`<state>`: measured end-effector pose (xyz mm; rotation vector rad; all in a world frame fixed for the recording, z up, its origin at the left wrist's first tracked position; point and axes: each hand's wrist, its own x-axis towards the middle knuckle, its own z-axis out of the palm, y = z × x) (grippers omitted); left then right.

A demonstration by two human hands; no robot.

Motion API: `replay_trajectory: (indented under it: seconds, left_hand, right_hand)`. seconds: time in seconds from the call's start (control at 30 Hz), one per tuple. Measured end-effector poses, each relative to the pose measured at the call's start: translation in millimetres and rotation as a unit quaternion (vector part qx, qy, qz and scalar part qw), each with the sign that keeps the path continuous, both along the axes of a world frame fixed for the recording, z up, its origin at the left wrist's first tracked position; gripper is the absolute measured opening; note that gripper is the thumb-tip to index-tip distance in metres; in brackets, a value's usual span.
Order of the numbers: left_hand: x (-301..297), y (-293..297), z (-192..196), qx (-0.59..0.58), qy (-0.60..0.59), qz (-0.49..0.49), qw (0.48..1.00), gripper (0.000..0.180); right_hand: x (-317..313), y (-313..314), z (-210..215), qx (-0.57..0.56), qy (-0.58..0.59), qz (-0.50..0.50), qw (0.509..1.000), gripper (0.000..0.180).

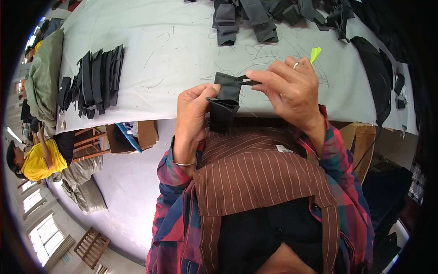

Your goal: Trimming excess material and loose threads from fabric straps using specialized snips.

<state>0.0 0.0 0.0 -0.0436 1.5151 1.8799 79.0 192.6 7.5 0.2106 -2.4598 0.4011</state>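
Grey table (182,45); both hands (194,109) pinch dark fabric piece (226,98).

Black strap stacks (95,80) on grey table (173,45); yellow-green tag (315,54).

The left hand (191,114) is holding a small dark grey cloth piece (224,102) that is folded over. The right hand (289,89) is pinching a thin black strap (250,82) at its top edge. More black pieces (93,80) are lying in a row on the grey bench (182,45).
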Motion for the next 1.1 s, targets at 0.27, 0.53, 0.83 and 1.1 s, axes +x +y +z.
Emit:
replay_trajectory:
  seconds: [0.27, 0.53, 0.83, 1.1]
  left_hand:
    - [-1.4, -2.9, -5.8, -0.009, 0.023, -0.008, 1.0, 0.017]
    - [-3.2, -4.8, -6.9, -0.011, 0.009, -0.021, 1.0, 0.019]
    - [-0.8, -2.5, -10.6, -0.012, 0.028, -0.02, 0.999, 0.021]
    - [-6.7, -8.0, -13.1, -0.067, 0.095, -0.057, 0.992, 0.02]
  right_hand:
    - [-2.6, -1.2, -5.3, 0.008, 0.007, 0.001, 1.0, 0.022]
    - [-4.7, -1.5, -5.9, -0.005, -0.015, 0.015, 1.0, 0.021]
    - [-4.5, -2.5, 3.2, -0.058, -0.058, 0.02, 0.996, 0.016]
    - [-5.7, 1.7, 10.2, -0.014, -0.071, 0.043, 0.996, 0.018]
